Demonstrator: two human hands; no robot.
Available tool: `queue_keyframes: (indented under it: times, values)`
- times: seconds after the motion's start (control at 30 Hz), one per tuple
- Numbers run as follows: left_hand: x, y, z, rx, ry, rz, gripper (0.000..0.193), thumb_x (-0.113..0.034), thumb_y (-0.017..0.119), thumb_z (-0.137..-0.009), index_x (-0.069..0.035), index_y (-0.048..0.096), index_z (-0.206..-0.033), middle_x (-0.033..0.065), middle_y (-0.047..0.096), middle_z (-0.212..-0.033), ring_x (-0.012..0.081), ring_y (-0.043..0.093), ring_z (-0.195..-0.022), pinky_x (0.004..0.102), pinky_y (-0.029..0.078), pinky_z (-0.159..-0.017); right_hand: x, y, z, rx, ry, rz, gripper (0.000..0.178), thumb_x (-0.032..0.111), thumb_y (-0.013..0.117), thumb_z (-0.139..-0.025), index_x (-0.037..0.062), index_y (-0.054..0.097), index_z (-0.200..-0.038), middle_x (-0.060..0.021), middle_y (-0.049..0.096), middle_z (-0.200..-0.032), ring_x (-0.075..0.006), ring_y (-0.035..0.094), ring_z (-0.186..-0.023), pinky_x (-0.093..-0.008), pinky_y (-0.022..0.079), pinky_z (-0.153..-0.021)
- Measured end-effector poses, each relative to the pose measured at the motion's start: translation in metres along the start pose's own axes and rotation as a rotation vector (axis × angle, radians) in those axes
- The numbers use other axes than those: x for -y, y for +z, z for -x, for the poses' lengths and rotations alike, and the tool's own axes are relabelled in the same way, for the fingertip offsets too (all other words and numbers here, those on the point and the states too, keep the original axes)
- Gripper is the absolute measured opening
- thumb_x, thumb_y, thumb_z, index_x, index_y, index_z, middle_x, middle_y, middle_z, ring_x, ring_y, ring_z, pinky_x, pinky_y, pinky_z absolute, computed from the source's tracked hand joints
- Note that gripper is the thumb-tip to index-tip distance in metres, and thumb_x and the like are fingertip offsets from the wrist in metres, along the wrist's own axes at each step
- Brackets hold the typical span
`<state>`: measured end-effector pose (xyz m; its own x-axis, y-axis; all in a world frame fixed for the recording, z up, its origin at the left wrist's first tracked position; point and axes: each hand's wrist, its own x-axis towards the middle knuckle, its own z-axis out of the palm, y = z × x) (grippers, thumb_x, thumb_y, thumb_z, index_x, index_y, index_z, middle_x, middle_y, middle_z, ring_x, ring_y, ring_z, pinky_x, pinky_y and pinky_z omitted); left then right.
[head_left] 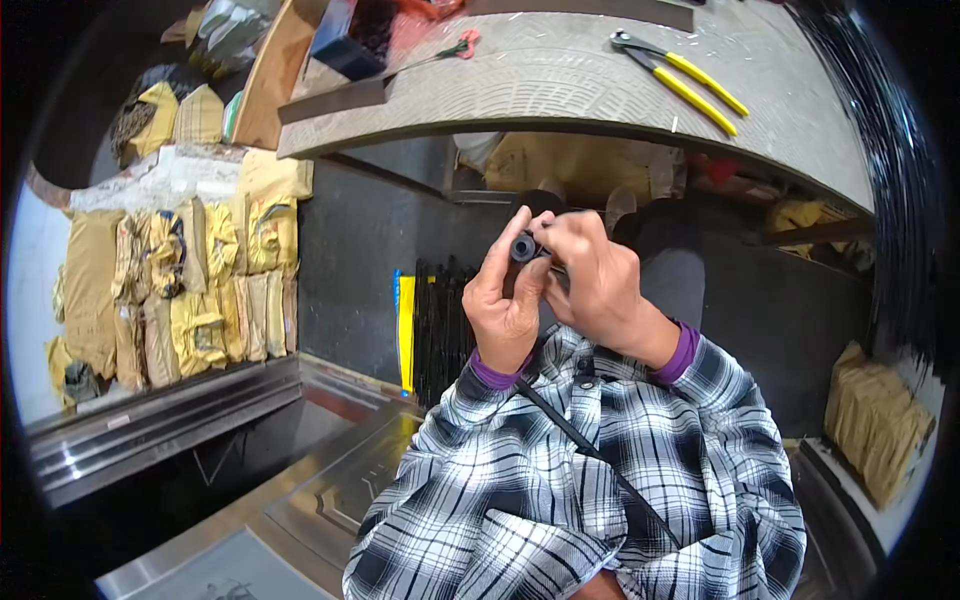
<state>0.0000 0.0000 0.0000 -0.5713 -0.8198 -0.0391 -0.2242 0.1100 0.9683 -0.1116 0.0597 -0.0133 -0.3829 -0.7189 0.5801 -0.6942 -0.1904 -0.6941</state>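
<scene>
Close in front of my chest, both hands meet around a small black tubular piece (523, 247) whose round, hollow-looking end faces up. My left hand (502, 303) is closed on it, with the thumb and fingers on either side of the round end. Against its far right side, my right hand (598, 278) has bent fingers pinched together; what lies between those fingertips is hidden. A thin black rod or strap (575, 432) crosses my checked shirt below the hands. I cannot tell whether it joins the black piece.
Yellow-handled pliers (690, 85) and a small red-handled tool (462, 44) lie on the worktable (540, 90) ahead. Long black strands (885, 150) hang off its right end. Black rods (445, 330) stand at my left, beyond them paper-wrapped packages (190, 290). Brown bundles (875, 425) stand right.
</scene>
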Motion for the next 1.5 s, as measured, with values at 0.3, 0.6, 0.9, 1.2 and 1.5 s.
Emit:
queue_keyframes:
  times: [0.3, 0.6, 0.9, 1.2, 1.5]
  values:
    - [-0.018, -0.017, -0.008, 0.127, 0.685, -0.118, 0.036, -0.022, 0.055, -0.087, 0.003, 0.048, -0.111, 0.0171, 0.061, -0.108, 0.0299, 0.051, -0.112, 0.0466, 0.02, -0.104, -0.019, -0.004, 0.012, -0.02, -0.127, -0.287, 0.035, -0.006, 0.066, -0.063, 0.0002, 0.059, -0.097, -0.0121, 0.06, -0.088, -0.025, 0.06, -0.071, -0.0313, 0.051, -0.064]
    - [-0.019, -0.012, -0.014, 0.199, 0.641, -0.071, 0.037, -0.033, 0.068, -0.076, -0.003, 0.059, -0.096, 0.0046, 0.067, -0.087, 0.0254, 0.055, -0.105, 0.0511, 0.014, -0.104, -0.024, -0.023, 0.011, 0.136, -0.17, -0.39, 0.031, -0.001, 0.066, -0.066, 0.0014, 0.061, -0.097, -0.011, 0.062, -0.085, -0.0244, 0.061, -0.073, -0.0306, 0.05, -0.061]
    - [-0.024, 0.003, -0.033, 0.497, 0.618, 0.212, 0.037, -0.043, 0.069, -0.072, -0.008, 0.06, -0.079, 0.0039, 0.066, -0.07, 0.0219, 0.06, -0.09, 0.0532, 0.014, -0.105, -0.034, -0.036, 0.007, 0.204, -0.216, -0.478, 0.024, 0.002, 0.067, -0.064, 0.0013, 0.062, -0.088, -0.0105, 0.063, -0.085, -0.0245, 0.061, -0.075, -0.0316, 0.05, -0.062]
    - [-0.019, 0.0, -0.03, 0.49, 0.471, 0.502, 0.043, -0.043, 0.061, -0.079, -0.002, 0.054, -0.089, 0.0045, 0.054, -0.062, 0.0161, 0.056, -0.064, 0.0434, 0.041, -0.082, -0.077, -0.11, -0.065, -0.002, -0.046, 0.476, 0.013, 0.008, 0.059, -0.079, 0.0026, 0.059, -0.091, -0.0111, 0.061, -0.099, -0.0263, 0.058, -0.089, -0.0341, 0.046, -0.075]
    - [-0.01, -0.003, -0.033, 0.421, 0.318, 0.499, 0.066, -0.061, 0.035, -0.085, 0.002, 0.054, -0.091, 0.004, 0.048, -0.072, 0.0073, 0.042, -0.058, 0.0209, 0.034, -0.051, -0.147, -0.115, -0.091, 0.071, -0.051, 1.002, 0.031, 0.034, 0.056, -0.083, 0.0042, 0.05, -0.079, -0.0105, 0.053, -0.08, -0.0285, 0.054, -0.076, -0.0373, 0.045, -0.064]
